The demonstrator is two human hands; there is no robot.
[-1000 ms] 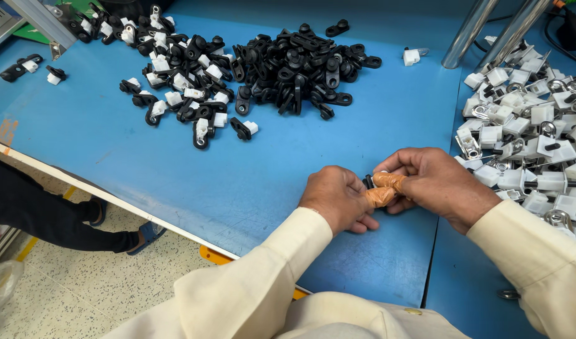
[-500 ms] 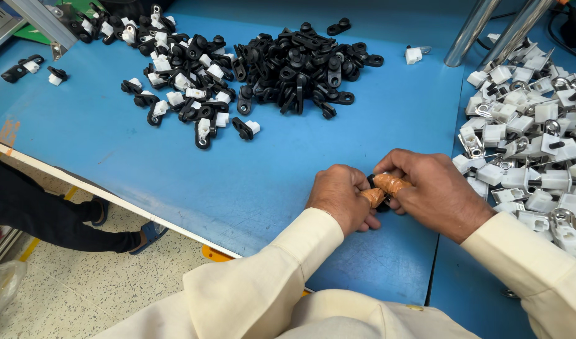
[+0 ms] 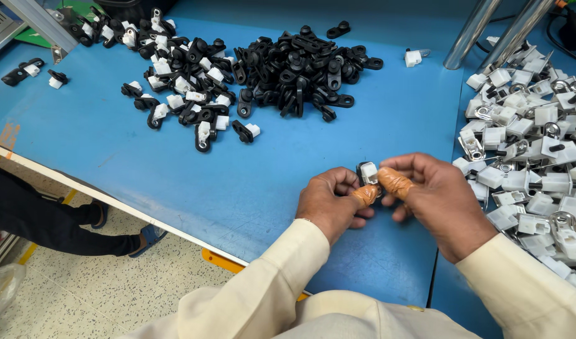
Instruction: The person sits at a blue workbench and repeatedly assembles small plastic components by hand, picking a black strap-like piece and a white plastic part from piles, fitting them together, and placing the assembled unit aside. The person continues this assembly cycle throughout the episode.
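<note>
Blue worktable [image 3: 175,182], black clips heaped [image 3: 300,69], black-and-white assembled pieces [image 3: 187,100] (loosely scattered), white parts [image 3: 533,150] at right

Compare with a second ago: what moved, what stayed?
Both hands lifted slightly off the blue table and turned, so the small black-and-white part pinched between left hand and right hand now shows. The black pile and white pile look unchanged.

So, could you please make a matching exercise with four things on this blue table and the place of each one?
Things:
1. heap of plain black plastic clips
2. pile of white plastic blocks with metal rings
3. small black-and-white part
4. single white block

Places:
A. right edge
B. alone, by the metal poles
C. between both hands
D. top centre

Pairs: 1-D, 2-A, 3-C, 4-B
</note>
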